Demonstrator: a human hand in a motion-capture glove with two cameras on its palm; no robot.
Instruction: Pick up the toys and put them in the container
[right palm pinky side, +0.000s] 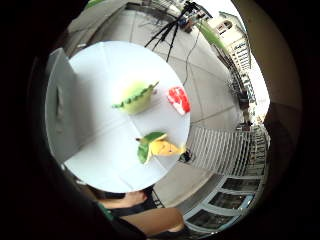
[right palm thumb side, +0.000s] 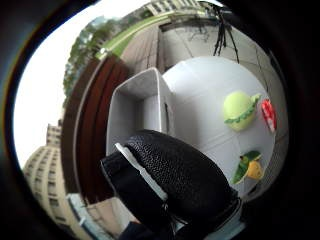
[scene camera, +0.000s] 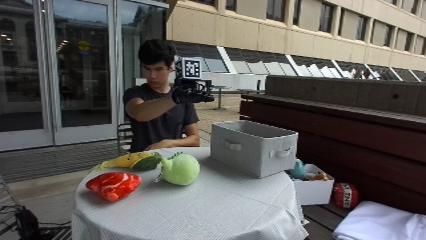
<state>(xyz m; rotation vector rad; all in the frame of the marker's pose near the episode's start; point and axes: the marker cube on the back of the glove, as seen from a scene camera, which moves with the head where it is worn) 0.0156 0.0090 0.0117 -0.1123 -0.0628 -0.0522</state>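
Red toy (scene camera: 113, 185) lies nearest the outside camera, at the near edge of the round counter (scene camera: 219, 210), which is draped in a white cloth. Just beyond it sits a green toy (scene camera: 180, 169), round and pale, with a darker green frill. Behind the two, toward the person, a yellow toy (scene camera: 130, 160) with green leaves lies flat. All three rest on the cloth, close together but apart from each other.

On the other side of the counter stands the container (scene camera: 253, 147), a grey fabric box with slot handles on its sides, open at the top, well apart from the toys. Its inside looks bare in the thumb-side palm view, though not all of the floor shows.

Person sits at the far side of the counter. The right hand (scene camera: 188, 94) is raised at about shoulder height, well above the counter, arm stretched forward. It holds nothing; whether the fingers are spread or curled cannot be told from the outside view. In the thumb-side palm view one gloved finger bulks across the near field. The little-finger-side view looks down on the whole counter from above, with all three toys and the container visible.

Bare left hand (scene camera: 162, 145) rests low at the counter's far edge.

Beside the counter a bench carries a small white box (scene camera: 313, 190) of other items.
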